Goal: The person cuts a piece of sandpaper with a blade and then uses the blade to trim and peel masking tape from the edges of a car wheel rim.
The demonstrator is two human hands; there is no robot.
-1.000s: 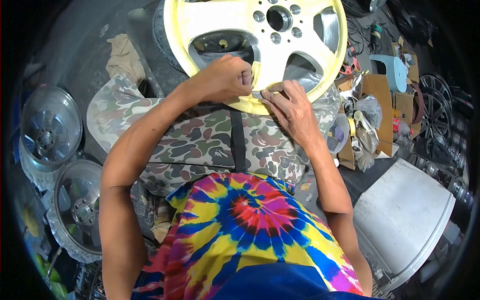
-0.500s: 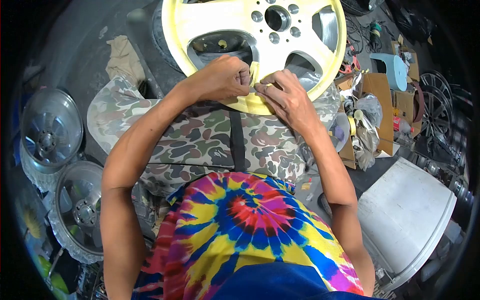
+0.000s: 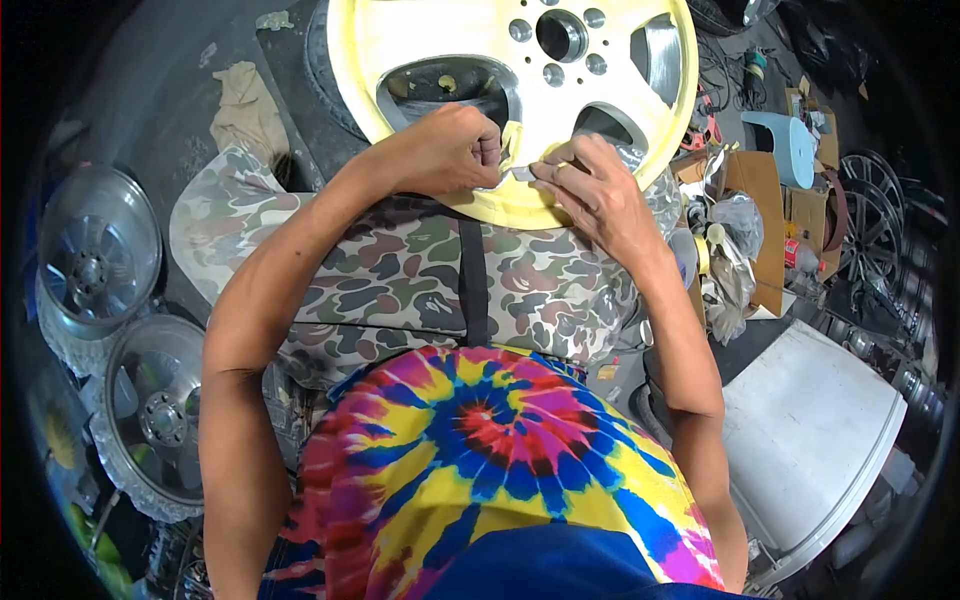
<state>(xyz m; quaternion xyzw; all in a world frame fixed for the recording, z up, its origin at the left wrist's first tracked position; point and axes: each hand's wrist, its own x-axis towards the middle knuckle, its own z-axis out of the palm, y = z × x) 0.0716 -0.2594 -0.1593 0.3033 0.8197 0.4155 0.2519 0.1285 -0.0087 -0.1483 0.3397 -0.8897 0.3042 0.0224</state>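
Note:
A car wheel rim (image 3: pixel 425 30), its face covered in pale yellow, lies in front of me at the top of the view. At the lower edge of the rim, my left hand (image 3: pixel 448 150) is closed, with a raised strip of yellow tape (image 3: pixel 512 138) at its fingertips. Just to the right, my right hand (image 3: pixel 596 190) pinches a small flat grey blade (image 3: pixel 523 173). The blade's tip points left toward the left fingers, close to the rim's surface. Part of the blade and of the tape is hidden by my fingers.
Bare metal rims (image 3: pixel 165 415) stand at the left. A beige cloth (image 3: pixel 246 110) lies on the floor. To the right are a cardboard box (image 3: pixel 757 220) with plastic waste, a light blue stool (image 3: pixel 790 145) and a white bin-like panel (image 3: pixel 815 425). My camouflage-clad legs (image 3: pixel 390 270) border the rim.
My right hand has shifted a little right and its fingers have lifted, so the grey blade now shows. The left hand stays at nearly the same spot with the tape.

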